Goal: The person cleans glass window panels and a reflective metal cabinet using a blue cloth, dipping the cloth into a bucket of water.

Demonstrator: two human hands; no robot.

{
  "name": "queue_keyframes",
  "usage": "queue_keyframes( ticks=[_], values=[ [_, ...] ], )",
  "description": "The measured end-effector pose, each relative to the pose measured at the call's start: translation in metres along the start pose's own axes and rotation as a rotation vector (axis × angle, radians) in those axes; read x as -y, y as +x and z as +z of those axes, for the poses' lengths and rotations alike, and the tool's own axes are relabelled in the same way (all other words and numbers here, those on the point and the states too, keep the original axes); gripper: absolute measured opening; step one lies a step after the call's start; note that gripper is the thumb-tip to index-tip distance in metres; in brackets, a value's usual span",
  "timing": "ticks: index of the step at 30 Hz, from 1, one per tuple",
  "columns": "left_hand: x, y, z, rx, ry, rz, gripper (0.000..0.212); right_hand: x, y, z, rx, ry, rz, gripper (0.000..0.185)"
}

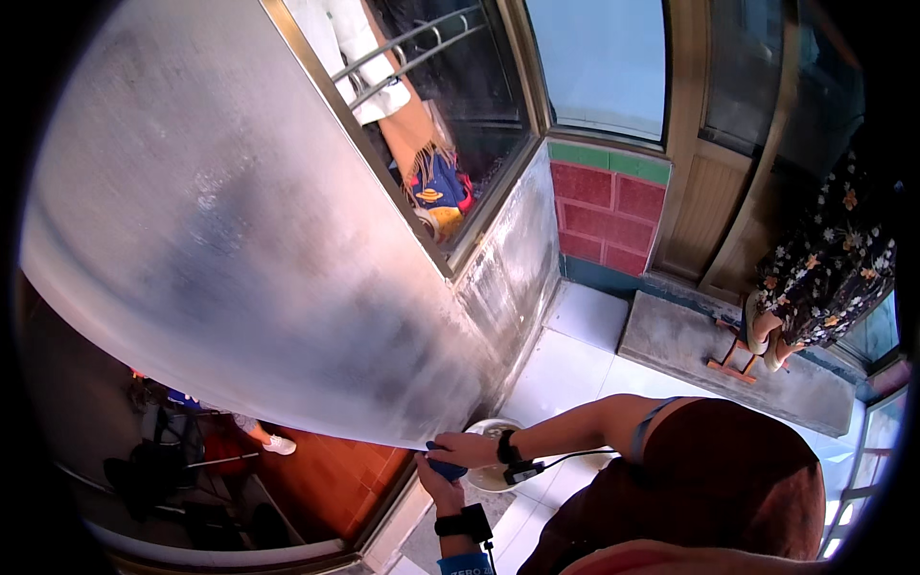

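My right hand [463, 449] and my left hand [442, 489] are close together at the lower edge of a large grey wall [323, 273]. Both are on a bunched dark blue cloth [447, 470], which lies between them. Wet, shiny patches and darker areas mark the wall. Right behind my hands, a pale round basin [492, 480] stands on the white tiled floor, partly hidden by my right wrist and forearm. Black bands and small devices are on both wrists, and a cable runs from one of them.
At the right a person in a floral garment [834, 251] has their feet by a small wooden stool [733, 363] on a stone step [668, 330]. A framed window [453, 266] borders the wall. Through the doorway at lower left show a person's white shoe [279, 445] and reddish floor [323, 489].
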State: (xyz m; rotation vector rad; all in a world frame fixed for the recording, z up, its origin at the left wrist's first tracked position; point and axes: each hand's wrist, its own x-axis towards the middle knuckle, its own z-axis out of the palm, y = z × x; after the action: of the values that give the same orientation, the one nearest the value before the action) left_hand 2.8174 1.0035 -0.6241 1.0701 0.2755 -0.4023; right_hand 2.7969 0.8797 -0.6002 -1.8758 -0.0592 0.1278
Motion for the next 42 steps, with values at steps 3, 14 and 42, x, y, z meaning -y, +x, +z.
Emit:
queue_keyframes(
  ticks=[3,14,42],
  values=[
    [-0.009,-0.006,0.005,0.036,0.146,0.015,0.036,-0.032,-0.005,-0.001,-0.049,0.118,0.006,0.067],
    [-0.012,-0.033,0.011,0.532,0.399,-0.055,0.044,-0.040,-0.065,-0.024,-0.173,0.372,0.106,0.041],
    [0.002,-0.088,0.340,0.736,0.689,0.739,0.028,-0.042,-0.191,-0.238,-0.424,1.099,0.255,0.034]
  ],
)
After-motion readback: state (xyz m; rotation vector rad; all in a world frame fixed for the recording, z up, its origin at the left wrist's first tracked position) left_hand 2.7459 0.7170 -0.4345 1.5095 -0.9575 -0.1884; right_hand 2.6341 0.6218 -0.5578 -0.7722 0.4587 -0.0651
